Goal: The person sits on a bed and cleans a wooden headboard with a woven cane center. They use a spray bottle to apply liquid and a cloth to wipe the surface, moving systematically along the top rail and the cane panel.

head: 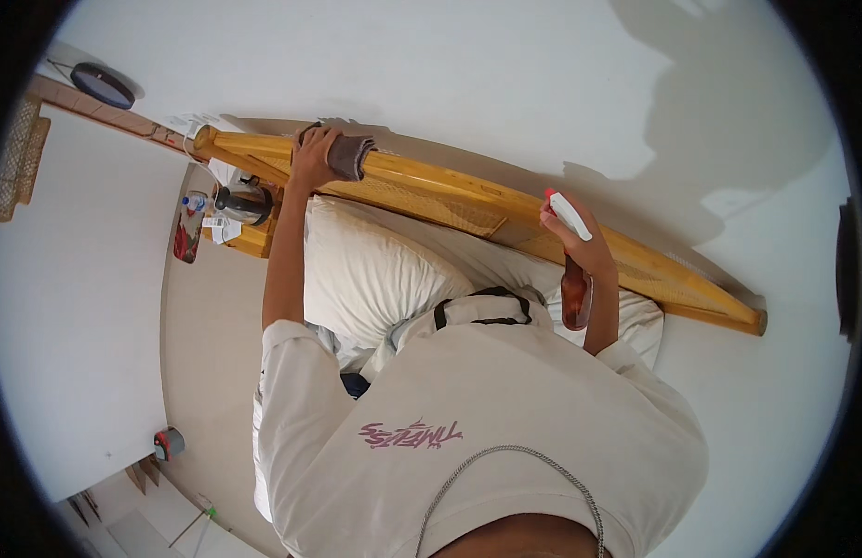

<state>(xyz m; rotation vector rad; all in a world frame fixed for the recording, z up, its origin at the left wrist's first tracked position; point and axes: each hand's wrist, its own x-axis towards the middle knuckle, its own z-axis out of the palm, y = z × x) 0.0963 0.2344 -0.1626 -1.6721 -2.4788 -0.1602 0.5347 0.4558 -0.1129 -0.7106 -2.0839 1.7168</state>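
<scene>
My left hand (314,160) grips a folded dark grey-brown cloth (349,156), pressed over the top rail of a wooden headboard (431,173) near its left end. In my right hand (590,240) is a spray bottle with a white and red trigger head (569,215) and a translucent brown body (576,296). The bottle is held upright in front of the headboard's right half. Woven cane panels (466,215) fill the frame below the rail. A white pillow (375,268) lies on the bed against the headboard, between my arms.
Left of the bed, a wooden bedside table (253,240) holds a steel electric kettle (246,204), papers (224,229) and a capped plastic bottle (194,201). A white wall (473,77) rises behind the headboard. A round dark-framed object (103,85) is at the upper left, and a grey-red container (169,443) stands on the floor.
</scene>
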